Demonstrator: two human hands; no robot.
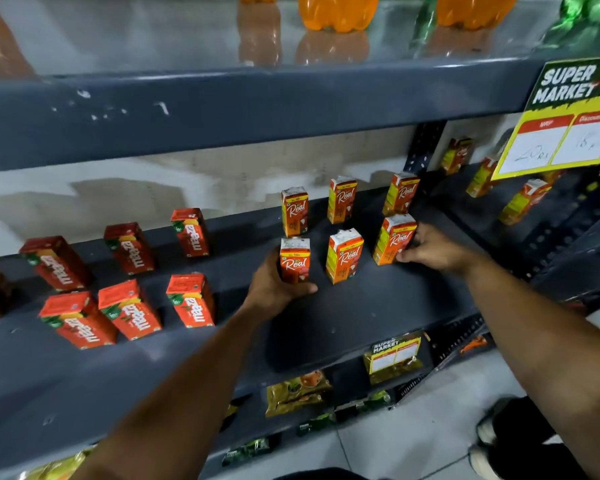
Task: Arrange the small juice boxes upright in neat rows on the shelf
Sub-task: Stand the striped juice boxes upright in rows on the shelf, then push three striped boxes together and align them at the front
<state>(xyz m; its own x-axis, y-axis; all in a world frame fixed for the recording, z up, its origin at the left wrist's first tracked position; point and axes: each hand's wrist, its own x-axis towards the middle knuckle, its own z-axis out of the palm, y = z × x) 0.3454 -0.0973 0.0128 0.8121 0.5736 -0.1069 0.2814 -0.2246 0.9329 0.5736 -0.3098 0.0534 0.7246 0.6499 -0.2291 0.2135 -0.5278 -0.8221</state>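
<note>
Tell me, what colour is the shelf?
Dark grey-blue shelf, clearest in the head view.

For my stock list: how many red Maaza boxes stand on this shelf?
6. Back row: left, middle, right. Front row: left, middle, right. More may be hidden beyond the left edge.

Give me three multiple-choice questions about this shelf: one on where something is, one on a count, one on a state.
1. Which Real juice box does the left hand hold?
A. front-left
B. back-right
C. front-middle

2. How many Real juice boxes stand in this group on the shelf?
A. four
B. six
C. nine

3. How do the red Maaza boxes stand?
A. lying flat
B. stacked
C. upright

Answers: 1 A, its grip wraps the front-left box. 2 B, two rows of three. 3 C, each stands on its base.
</note>
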